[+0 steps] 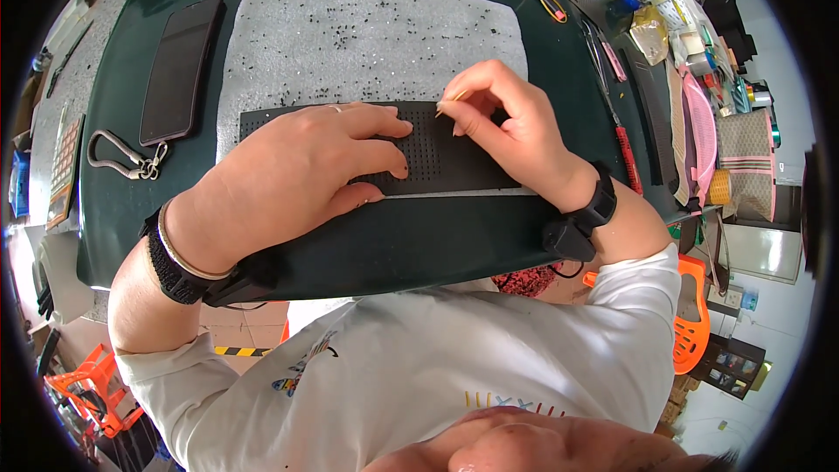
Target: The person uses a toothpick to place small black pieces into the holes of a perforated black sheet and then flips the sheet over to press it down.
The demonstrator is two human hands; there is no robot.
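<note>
Your left hand (301, 162) lay flat and spread on the black perforated strip (437, 153), fingers splayed over its middle and pinning it to the white foam pad (367, 35) beneath. Your right hand (507, 122) was pinched narrow, thumb and forefinger closed on a thin pale pick (447, 102) whose tip touched the strip's upper edge just beyond your left fingertips.

The strip looked thin, light and limp, likely rubber or foam sheet, so it would probably buckle if lifted by one end; pressing it flat as you did, or taking it at both short ends, seemed the safer hold. Its matte face did not look slippery. The pick seemed slight and easy to bend or drop, best held close to its tip.

Tiny black crumbs (350, 9) were scattered over the pad past your hands. Beyond your left wrist lay a dark phone (179, 70) and a metal carabiner (122, 155); a red-handled tool (627, 157) lay just outside your right wrist.
</note>
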